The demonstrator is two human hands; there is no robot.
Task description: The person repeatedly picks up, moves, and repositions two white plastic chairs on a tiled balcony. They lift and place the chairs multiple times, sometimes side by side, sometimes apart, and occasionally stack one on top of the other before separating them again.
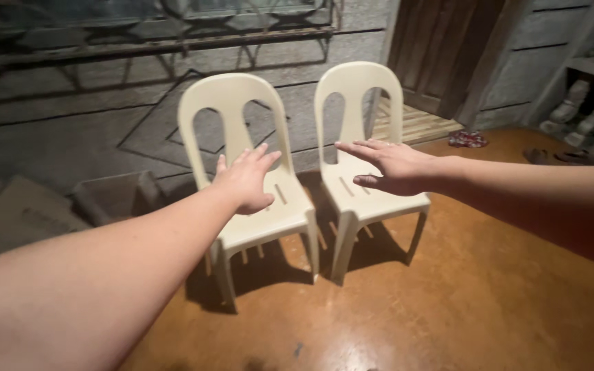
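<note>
Head view: open left hand [247, 180] and right hand [392, 167] seemingly hover above two chairs [262, 206].

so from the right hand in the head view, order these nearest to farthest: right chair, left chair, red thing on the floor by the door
1. Right chair: directly under the right hand.
2. Left chair: next over to the left, under the left hand.
3. Red thing: on the floor far back right, near the door.

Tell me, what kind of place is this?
Probably a porch or entry room of a modest home: two cream plastic chairs on a brown floor, a rough grey wall, a wooden door.
</note>
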